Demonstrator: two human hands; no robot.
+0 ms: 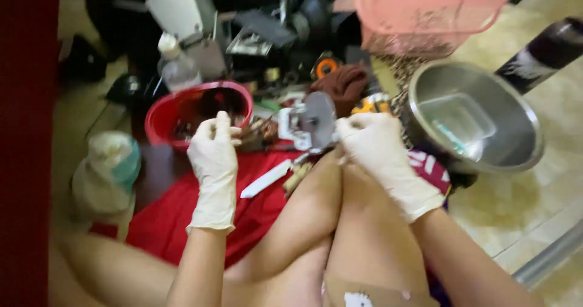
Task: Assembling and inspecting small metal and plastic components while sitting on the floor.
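Above the red cloth (pixel 176 216), both gloved hands flank a small grey disc tool (pixel 311 123); the right hand (pixel 379 152) pinches beside its edge. Left hand (pixel 214 155) fingers are curled together just left of it, near the red bowl (pixel 159 122)

Head camera looks steeply down (somewhat blurred), seemingly close above the floor.

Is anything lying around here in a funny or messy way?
Yes. A white knife lies loose on the red cloth, close beside the person's bare knee. Behind the gloved left hand and right hand, tools and clutter sit piled together.
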